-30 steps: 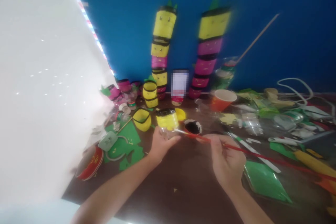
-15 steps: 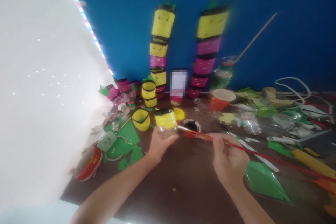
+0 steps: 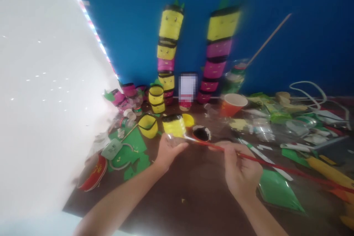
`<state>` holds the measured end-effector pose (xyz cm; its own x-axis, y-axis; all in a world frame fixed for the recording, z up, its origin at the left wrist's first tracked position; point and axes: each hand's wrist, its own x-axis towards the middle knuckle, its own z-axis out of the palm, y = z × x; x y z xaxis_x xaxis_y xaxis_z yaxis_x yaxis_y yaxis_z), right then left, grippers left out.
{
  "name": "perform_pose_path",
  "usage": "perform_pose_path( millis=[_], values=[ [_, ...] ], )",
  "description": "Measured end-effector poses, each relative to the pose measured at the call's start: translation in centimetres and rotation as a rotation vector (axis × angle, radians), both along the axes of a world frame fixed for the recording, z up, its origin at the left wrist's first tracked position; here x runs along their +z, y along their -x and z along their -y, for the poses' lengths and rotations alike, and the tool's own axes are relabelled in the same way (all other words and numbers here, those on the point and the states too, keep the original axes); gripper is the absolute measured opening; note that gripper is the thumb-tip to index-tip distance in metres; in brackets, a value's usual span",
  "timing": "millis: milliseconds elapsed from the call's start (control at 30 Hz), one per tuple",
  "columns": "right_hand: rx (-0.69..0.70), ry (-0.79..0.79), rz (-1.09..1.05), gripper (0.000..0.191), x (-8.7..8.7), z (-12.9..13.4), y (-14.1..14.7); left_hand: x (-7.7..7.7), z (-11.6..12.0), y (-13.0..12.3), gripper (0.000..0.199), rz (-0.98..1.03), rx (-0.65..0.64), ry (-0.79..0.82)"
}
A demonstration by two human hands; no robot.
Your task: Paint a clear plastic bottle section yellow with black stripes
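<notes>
My left hand (image 3: 172, 151) is closed around the clear lower part of a small plastic cup (image 3: 173, 127), painted yellow with a black rim. Between the fingers of my right hand (image 3: 242, 162) is a long red-handled paintbrush (image 3: 211, 145). Its pale tip meets the lower right side of the yellow paint. Just behind the cup sits a yellow paint pot (image 3: 188, 120), partly hidden. A pot of black paint (image 3: 201, 133) stands to the right of the cup, beyond the brush.
Stacked yellow and magenta cups (image 3: 167, 49) rise against the blue wall, with a second stack (image 3: 215, 59) on the right. A red paper cup (image 3: 233, 105) stands behind. Green scraps (image 3: 138, 155) and a red bowl (image 3: 92, 172) lie left; a green sheet (image 3: 279, 190) lies right.
The brush tip has moved slightly down and left along the cup's painted side. My left hand keeps its grip, and the black paint pot shows more fully.
</notes>
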<state>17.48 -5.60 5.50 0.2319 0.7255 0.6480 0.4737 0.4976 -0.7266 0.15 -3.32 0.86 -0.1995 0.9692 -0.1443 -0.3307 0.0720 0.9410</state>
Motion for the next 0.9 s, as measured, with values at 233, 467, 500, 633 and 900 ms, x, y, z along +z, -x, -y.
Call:
perform_pose_path(
  millis=[233,467,500,633,900],
  values=[
    [-0.068,-0.017,0.024,0.023,-0.26,-0.12,-0.18,-0.47,-0.26,0.04,0.048,0.033,-0.022,-0.002],
    [0.016,-0.015,0.04,0.025,-0.27,-0.09,-0.12,-0.25,-0.19,0.05,0.048,0.049,-0.039,0.018],
    [-0.002,-0.018,0.047,0.024,-0.2,-0.12,-0.1,-0.24,-0.21,0.05,0.047,0.067,-0.045,0.017],
    [-0.072,-0.026,0.022,0.023,-0.07,-0.25,-0.23,-0.38,-0.28,0.08,0.045,0.107,-0.049,0.001],
    [-0.06,-0.049,0.044,0.023,-0.34,-0.39,-0.45,-0.45,-0.33,0.12,0.047,0.163,-0.111,-0.057]
  ],
)
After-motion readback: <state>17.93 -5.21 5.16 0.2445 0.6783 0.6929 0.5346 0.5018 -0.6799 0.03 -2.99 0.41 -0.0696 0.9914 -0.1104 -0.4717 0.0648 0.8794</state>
